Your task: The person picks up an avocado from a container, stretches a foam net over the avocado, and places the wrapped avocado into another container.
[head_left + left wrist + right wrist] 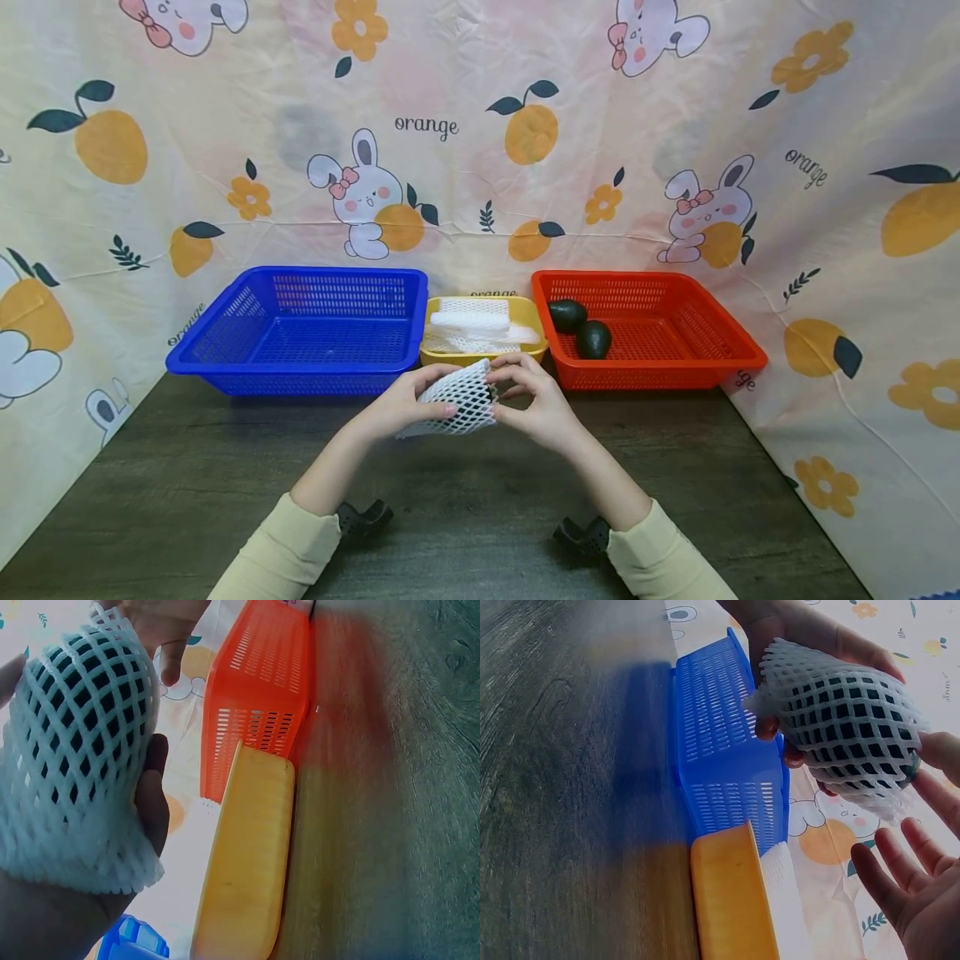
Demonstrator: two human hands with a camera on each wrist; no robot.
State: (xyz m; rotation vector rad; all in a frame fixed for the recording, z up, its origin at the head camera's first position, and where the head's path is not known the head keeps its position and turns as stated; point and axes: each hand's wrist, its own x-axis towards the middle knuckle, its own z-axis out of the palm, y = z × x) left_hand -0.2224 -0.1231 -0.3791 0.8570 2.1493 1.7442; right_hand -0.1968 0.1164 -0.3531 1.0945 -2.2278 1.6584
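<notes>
Net: white foam mesh, drawn over most of a dark avocado — held above the table, in front of the yellow basket.
Left hand: its thumb and fingers were curled round the net and the avocado inside.
Right hand: some fingertips touched the net's mouth, the others spread apart; whether thumb and finger pinched the rim, I could not tell.
Net's mouth: dark skin peeped out there, so the step in hand looked like sleeving the avocado, probably nearly done.
Net's rim: the next move, I judged, called for easing it past that bare end — with a steady left grip.
Red basket: two avocados sat inside, toward its left.
Yellow basket: spare nets lay in it.
Blue basket: it stood at the left.
</notes>
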